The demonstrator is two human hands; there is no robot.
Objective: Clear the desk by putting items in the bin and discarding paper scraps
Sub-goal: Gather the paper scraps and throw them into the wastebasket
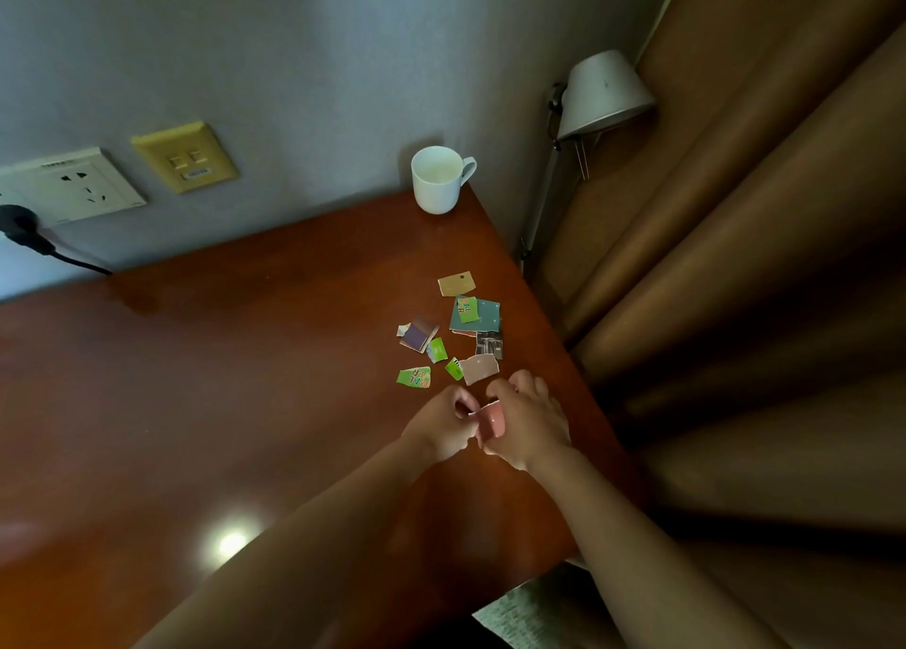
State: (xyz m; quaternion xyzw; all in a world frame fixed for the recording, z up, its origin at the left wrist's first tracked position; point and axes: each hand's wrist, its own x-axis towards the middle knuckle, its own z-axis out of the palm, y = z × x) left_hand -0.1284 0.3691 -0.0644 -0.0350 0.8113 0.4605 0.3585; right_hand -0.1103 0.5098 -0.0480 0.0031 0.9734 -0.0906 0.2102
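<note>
Since there's only the head view: left hand (441,423) and right hand (527,420) both pinch one pink paper scrap (491,420) over the desk (245,378), near the other scraps (456,334). Looks featherlight and floppy, probably tears easily, so I'd pinch the edges.

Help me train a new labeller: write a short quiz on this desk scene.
1. True or false: the white mug lies tipped over on the desk.
2. What do the left hand and right hand pinch between them? A) a pink paper scrap B) a pen C) a coin
3. Fill in: the loose scraps lie between the hands and the ___.
Key: 1 false, it stands upright; 2 A; 3 mug.
</note>
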